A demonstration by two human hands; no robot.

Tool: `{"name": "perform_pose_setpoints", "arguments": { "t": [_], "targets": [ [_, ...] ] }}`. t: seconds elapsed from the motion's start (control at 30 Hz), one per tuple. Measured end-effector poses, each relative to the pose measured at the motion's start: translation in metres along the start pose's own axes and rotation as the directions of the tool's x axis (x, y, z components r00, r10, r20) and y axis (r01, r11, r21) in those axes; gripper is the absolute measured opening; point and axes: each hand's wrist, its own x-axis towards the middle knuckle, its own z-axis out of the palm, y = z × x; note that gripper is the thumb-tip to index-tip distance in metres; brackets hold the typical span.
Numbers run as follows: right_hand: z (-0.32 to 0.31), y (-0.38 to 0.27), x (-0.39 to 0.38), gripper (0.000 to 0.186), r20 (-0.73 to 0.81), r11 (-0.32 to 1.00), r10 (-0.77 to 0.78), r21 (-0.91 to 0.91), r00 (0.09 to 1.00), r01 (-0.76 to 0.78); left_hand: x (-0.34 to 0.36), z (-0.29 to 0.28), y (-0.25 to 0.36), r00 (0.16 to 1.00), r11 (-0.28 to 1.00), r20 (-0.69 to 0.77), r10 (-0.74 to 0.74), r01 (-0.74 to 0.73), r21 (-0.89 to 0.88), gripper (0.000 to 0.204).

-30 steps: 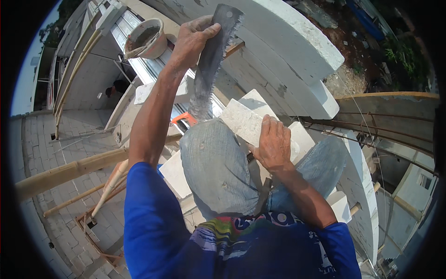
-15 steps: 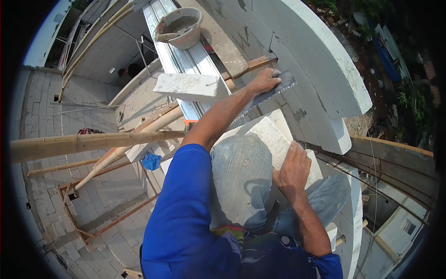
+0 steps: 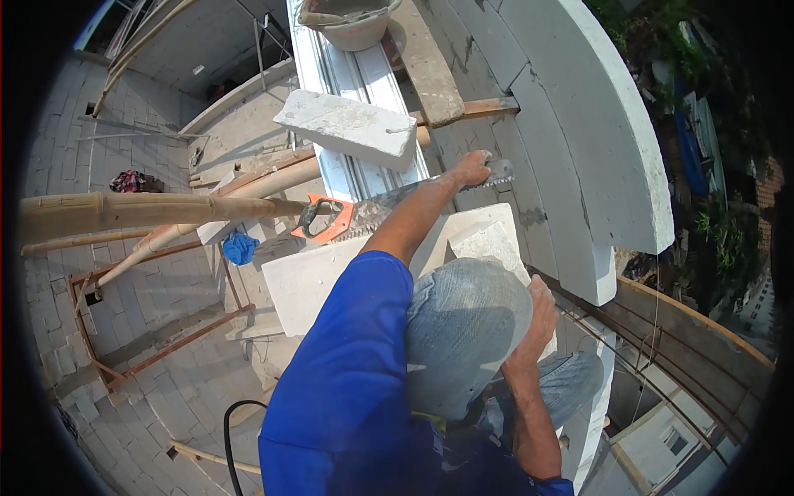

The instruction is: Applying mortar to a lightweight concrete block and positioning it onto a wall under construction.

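A handsaw with an orange-and-black handle (image 3: 328, 220) lies across above my knee, its toothed blade (image 3: 382, 207) pointing to the right. Near the tip of that blade, my left hand (image 3: 471, 169) is closed on it, and my forearm covers part of the steel. Under the saw is a large white lightweight block (image 3: 310, 281). A smaller cut white block (image 3: 488, 245) sits on its right part, beside my knee. My right hand (image 3: 533, 324) grips the smaller block's right side, with the fingertips partly hidden.
Another white block (image 3: 347, 128) rests on a ribbed metal plank (image 3: 331, 74), below a mortar bucket (image 3: 356, 29). A block wall (image 3: 571, 124) rises on the right, with a drop beyond it. Bamboo poles (image 3: 149, 211) cross at left over a lower level.
My view has shifted, and the saw's handle and the large block now show more fully. My left hand still holds the blade end; my right hand stays at the smaller block.
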Motion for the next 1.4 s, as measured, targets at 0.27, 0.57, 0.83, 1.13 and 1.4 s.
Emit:
{"name": "perform_pose_setpoints", "arguments": {
  "t": [0.27,0.57,0.83,1.13,1.4],
  "targets": [
    [0.003,0.009,0.003,0.072,0.039,0.994,0.088,-0.069,0.995,-0.085,-0.033,-0.022,-0.007,0.994,0.999,0.109,0.007,-0.011,0.037,0.063],
    [-0.011,0.010,0.005,0.083,0.055,0.994,0.099,0.040,0.994,-0.101,-0.129,-0.090,0.103,0.961,0.879,0.262,0.083,0.054,-0.475,0.062],
    [-0.022,0.032,0.021,0.088,0.209,0.968,0.169,0.150,0.963,-0.203,-0.195,-0.091,0.129,0.926,0.940,0.350,0.143,-0.016,-0.341,0.073],
    [-0.038,0.067,0.015,0.087,0.095,0.898,0.316,0.291,0.944,-0.330,-0.177,-0.055,0.040,0.902,0.814,0.433,-0.007,0.256,-0.521,0.083],
    [-0.127,0.066,0.009,0.094,-0.088,0.703,0.440,0.653,0.894,-0.282,-0.174,-0.115,0.183,0.841,0.862,0.511,0.178,0.117,-0.493,0.121]
  ]
}}
